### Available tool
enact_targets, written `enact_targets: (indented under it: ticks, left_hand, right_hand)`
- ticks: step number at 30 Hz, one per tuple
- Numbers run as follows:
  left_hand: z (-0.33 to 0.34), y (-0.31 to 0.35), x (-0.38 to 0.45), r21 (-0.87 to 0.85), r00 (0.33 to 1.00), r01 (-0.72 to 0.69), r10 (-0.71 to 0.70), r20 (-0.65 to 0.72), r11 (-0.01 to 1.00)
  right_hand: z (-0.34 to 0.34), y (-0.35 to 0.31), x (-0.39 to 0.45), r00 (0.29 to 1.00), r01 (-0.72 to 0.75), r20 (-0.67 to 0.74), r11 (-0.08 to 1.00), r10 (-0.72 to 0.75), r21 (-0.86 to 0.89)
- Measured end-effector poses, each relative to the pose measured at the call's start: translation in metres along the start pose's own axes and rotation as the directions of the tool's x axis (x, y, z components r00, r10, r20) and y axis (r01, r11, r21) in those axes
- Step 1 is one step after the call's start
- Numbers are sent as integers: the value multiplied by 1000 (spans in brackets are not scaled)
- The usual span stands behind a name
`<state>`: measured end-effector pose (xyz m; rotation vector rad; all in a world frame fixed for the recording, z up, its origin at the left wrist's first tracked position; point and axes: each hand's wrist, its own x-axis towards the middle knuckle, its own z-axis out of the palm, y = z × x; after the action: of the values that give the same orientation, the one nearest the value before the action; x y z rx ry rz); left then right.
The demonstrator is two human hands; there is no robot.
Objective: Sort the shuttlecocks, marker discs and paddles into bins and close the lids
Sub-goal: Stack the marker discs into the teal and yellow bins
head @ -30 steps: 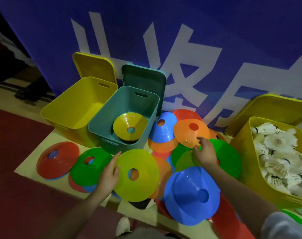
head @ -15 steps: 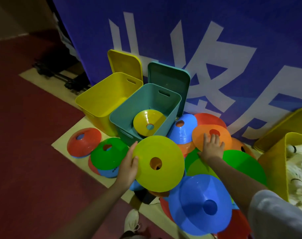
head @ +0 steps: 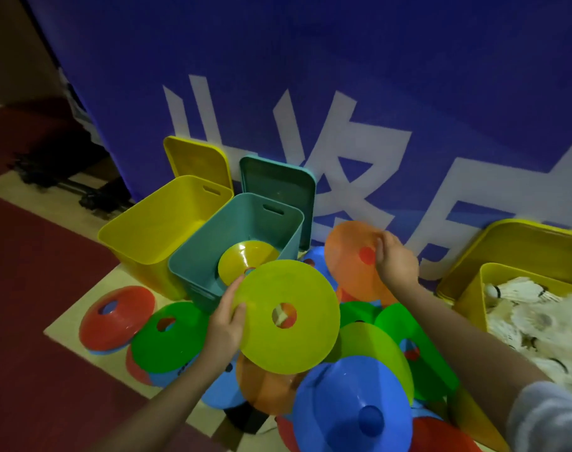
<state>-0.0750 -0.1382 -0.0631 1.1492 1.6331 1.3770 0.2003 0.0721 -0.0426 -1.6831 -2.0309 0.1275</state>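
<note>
My left hand (head: pixel 225 324) grips the left rim of a yellow-green marker disc (head: pixel 287 316), held up just in front of the teal bin (head: pixel 212 256). One yellow disc (head: pixel 245 261) lies inside that bin. My right hand (head: pixel 396 259) grips an orange disc (head: pixel 349 256) by its centre hole, lifted and tilted to the right of the teal bin. Below my hands lies a pile of loose discs: blue (head: pixel 349 406), green (head: pixel 418 347), orange (head: pixel 265 386).
An empty yellow bin (head: pixel 154 223) stands left of the teal one; a yellow lid (head: pixel 196 161) and a teal lid (head: pixel 278 181) lean on the blue banner behind. At right, a yellow bin (head: pixel 470 298) holds several shuttlecocks (head: pixel 539 321). Red (head: pixel 114 314) and green (head: pixel 170 337) discs lie at left.
My left hand has raised the yellow-green disc toward the teal bin. My right hand has taken hold of the orange disc and lifted it off the pile.
</note>
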Motion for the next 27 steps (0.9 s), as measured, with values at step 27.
enact_targets:
  ticks: [27]
  left_hand:
    - [-78, -8, 183, 398, 988, 115, -147, 50, 910]
  right_hand:
    - [38, -71, -48, 778, -511, 85, 549, 622, 661]
